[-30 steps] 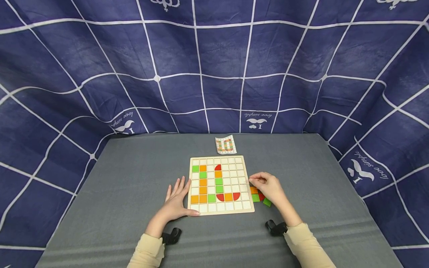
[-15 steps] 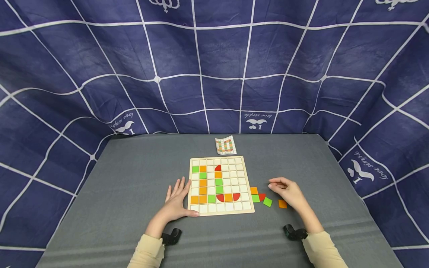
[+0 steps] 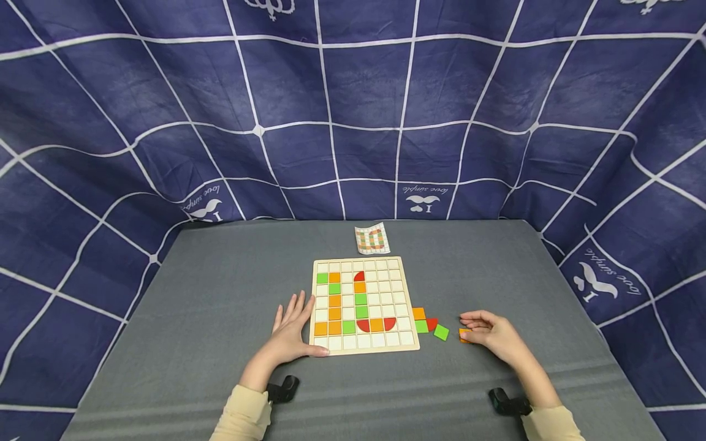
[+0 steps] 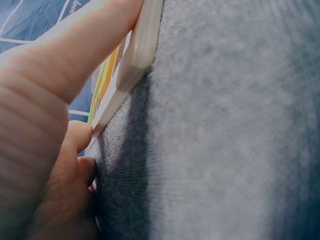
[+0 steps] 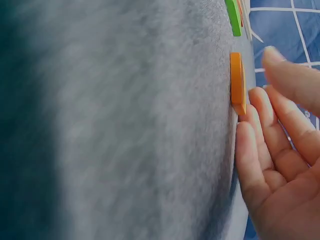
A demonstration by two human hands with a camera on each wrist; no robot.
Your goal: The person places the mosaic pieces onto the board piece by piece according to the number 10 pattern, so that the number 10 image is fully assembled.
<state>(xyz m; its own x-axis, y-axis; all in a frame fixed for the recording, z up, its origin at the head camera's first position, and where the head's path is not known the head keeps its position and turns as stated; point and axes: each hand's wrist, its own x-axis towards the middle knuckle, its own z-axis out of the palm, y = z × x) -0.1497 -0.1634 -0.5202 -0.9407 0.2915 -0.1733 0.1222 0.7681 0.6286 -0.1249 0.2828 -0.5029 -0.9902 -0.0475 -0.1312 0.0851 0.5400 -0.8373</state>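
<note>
A square wooden grid board [image 3: 386, 286] lies on the table, with orange, green and red tiles set in some of its cells. My left hand [image 3: 288, 337] rests at its near left corner, fingers spread along the left side and thumb touching the front edge. To the right of the board my right hand [image 3: 501, 339] is over a loose orange tile [image 3: 463, 339], thumb and fingers apart. The right wrist view has that orange tile [image 5: 236, 80] lying flat beside the fingertips, not gripped. Part of it is hidden by the hand in the head view.
Against the board's right edge lie another orange tile [image 3: 418, 313], a green tile [image 3: 421, 326] and a red rounded piece [image 3: 432, 323]. A second green tile [image 3: 441, 332] lies slightly apart. Behind the board is a small printed pattern card [image 3: 372, 238]. A blue checked cloth [image 3: 364, 153] hangs beyond the table.
My right hand has moved away from the board's right edge, rightward and nearer to me, over the loose orange tile. The left hand and the board have stayed put.
</note>
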